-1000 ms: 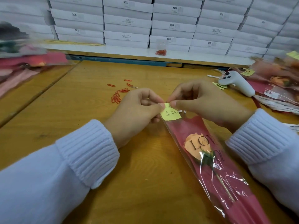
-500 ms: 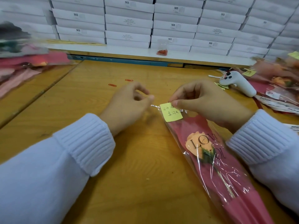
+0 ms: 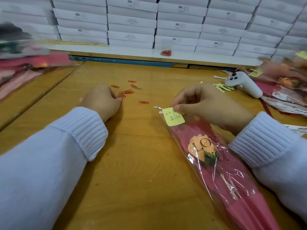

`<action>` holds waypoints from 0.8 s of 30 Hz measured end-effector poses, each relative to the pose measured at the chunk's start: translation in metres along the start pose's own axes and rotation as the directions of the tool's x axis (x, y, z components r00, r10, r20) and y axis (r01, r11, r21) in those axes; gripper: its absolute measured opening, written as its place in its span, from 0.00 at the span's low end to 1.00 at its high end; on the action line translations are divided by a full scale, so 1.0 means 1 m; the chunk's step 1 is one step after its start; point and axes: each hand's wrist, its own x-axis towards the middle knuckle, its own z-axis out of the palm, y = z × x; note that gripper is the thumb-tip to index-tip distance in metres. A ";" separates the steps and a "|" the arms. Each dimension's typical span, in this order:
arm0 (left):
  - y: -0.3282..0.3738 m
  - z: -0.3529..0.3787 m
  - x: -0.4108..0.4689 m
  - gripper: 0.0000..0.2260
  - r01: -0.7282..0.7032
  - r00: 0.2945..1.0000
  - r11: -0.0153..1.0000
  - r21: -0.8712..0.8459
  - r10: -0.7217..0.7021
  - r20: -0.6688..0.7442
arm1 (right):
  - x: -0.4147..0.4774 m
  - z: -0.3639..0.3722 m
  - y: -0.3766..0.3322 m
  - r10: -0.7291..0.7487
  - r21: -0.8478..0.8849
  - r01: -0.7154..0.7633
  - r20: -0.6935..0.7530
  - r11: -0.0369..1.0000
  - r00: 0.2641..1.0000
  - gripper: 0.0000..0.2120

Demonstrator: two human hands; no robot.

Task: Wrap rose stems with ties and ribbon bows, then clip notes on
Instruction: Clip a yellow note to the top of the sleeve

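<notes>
Desk (image 3: pixel 141 163) | note-clipping step | right hand (image 3: pixel 207 105) pinches note (image 3: pixel 173 117) onto rose (image 3: pixel 199 146) | left hand (image 3: pixel 101 98) at clips (image 3: pixel 127 92), grasp unclear | next: likely slide clip on

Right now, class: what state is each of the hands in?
Left hand: curled at the paper clips; grip cannot be told.
Right hand: pinching the yellow note.

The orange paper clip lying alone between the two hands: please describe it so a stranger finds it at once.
On the yellow wooden table, look between the left hand and the right hand. One orange wire paper clip lies there. It is the clip nearest the yellow paper note, apart from the heap of orange clips by the left hand.
</notes>
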 end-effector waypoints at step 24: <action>0.034 -0.015 -0.044 0.04 0.199 0.957 0.572 -0.796 0.062 0.284 | 0.001 -0.001 0.002 -0.037 -0.042 0.036 -0.006 0.998 0.999 0.03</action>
